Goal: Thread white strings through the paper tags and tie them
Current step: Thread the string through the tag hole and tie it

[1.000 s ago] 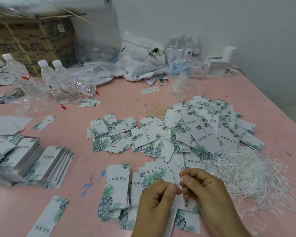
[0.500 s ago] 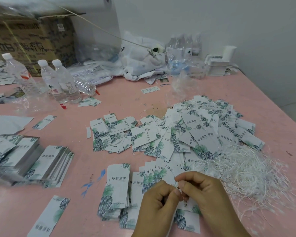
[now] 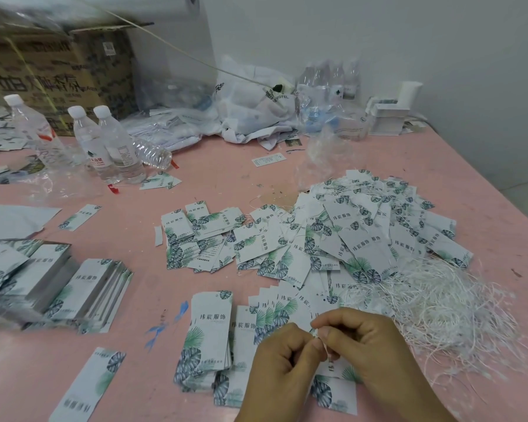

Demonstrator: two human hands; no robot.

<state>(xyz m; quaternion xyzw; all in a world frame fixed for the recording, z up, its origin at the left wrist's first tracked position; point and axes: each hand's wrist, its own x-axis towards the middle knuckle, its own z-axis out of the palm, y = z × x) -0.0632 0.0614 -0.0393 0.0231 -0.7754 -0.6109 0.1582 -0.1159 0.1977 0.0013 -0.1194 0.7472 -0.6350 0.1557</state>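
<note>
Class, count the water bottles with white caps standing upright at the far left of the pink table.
3. One bottle stands alone, farthest left. Two more stand side by side to its right. Another bottle lies on its side behind them; more may sit inside the plastic wrap farther back.

White tags (image 3: 360,239) with green-blue leaf prints, white strings (image 3: 445,303), pink table (image 3: 226,175), brown box (image 3: 58,74)

Hidden inside the meeting grip of the left hand (image 3: 282,357) and right hand (image 3: 358,339): whether the white string (image 3: 324,345) passes through a tag's hole; cut off beside those hands at the bottom edge, both wrists; blurred left of them, stacked tags (image 3: 19,287).
</note>
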